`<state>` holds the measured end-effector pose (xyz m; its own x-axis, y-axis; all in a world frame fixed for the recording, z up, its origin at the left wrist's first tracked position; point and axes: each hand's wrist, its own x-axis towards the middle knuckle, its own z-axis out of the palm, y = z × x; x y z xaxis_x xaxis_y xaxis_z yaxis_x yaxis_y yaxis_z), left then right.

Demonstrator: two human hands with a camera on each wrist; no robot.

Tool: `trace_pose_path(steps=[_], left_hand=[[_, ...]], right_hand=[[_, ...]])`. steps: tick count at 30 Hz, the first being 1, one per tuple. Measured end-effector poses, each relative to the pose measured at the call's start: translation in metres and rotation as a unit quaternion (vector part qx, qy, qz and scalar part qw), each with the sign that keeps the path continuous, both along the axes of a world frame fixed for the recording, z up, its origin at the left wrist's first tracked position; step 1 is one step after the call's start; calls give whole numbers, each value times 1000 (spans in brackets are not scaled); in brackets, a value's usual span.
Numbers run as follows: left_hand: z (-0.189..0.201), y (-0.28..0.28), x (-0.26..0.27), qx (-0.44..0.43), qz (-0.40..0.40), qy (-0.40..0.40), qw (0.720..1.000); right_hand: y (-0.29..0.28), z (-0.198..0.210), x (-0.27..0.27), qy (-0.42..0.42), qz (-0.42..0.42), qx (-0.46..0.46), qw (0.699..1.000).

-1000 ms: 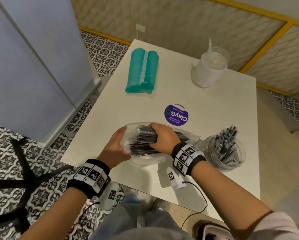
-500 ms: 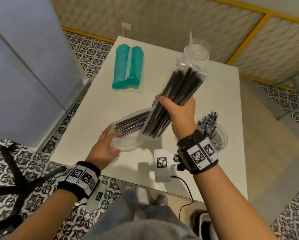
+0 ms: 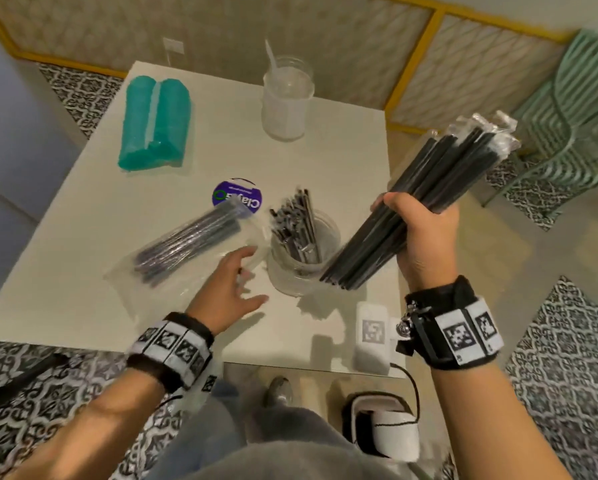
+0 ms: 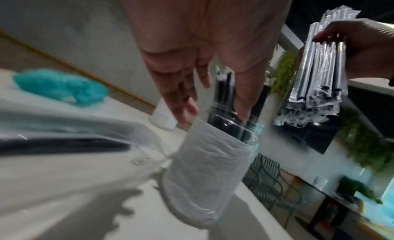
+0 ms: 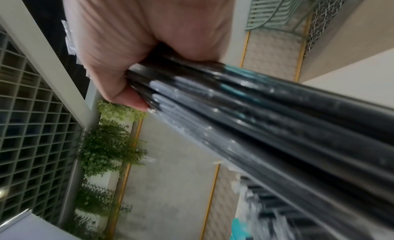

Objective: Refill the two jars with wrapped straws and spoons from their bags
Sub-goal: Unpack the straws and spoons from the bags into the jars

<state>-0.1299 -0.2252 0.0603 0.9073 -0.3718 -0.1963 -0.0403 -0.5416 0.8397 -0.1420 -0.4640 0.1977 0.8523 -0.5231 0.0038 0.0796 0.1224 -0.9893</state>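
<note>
- I am seeing the clear plastic bag of black wrapped straws (image 3: 183, 242) lying flat on the white square table (image 3: 93, 216), left of centre, partly emptied and no longer held.
- I am reading the left hand (image 3: 228, 289) as released from that bag: its fingers are spread and relaxed, holding nothing, and it is now reaching toward the near clear glass jar lined with white paper (image 3: 302, 258); in the left wrist view the fingertips (image 4: 185, 115) are at the jar's rim.
- I am noting that this jar already holds some black wrapped straws and is standing upright.
- I am seeing the right hand (image 3: 425, 240), which a second ago was inside the bag, now lifted clear and gripping a thick bundle of black wrapped straws (image 3: 439, 181), fingers curled tight around its middle, tilted above and right of the jar.
- I judge the next step to be lowering the bundle's lower end into the jar while the left hand steadies it.
- The far clear jar with one white spoon (image 3: 287, 98) is awaiting refill.
</note>
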Motion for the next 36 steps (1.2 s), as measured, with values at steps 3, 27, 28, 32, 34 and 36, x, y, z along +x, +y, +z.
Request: trace_pose_path(steps=[3,27,28,32,34,36], left_hand=[[-10,-56,14,-74,38,39,996],[-12,-96,37,-182,66,19,981],[-12,-95,37,-173,72,24,982],[-16,-89,39,-105,56,30,992],[-14,-82,39,-42,16,12,999],[-10,-69,37,35,-21,-5,999]], right_hand=[[-14,-1,9,-8,-4,33,999],[32,-128,25,72,44,-436,896],[30,-135,23,116,54,-455,881],[21,-137,19,210,103,-561,795],[16,-128,18,243,136,-578,767],[10,-115,14,264,165,-584,750]])
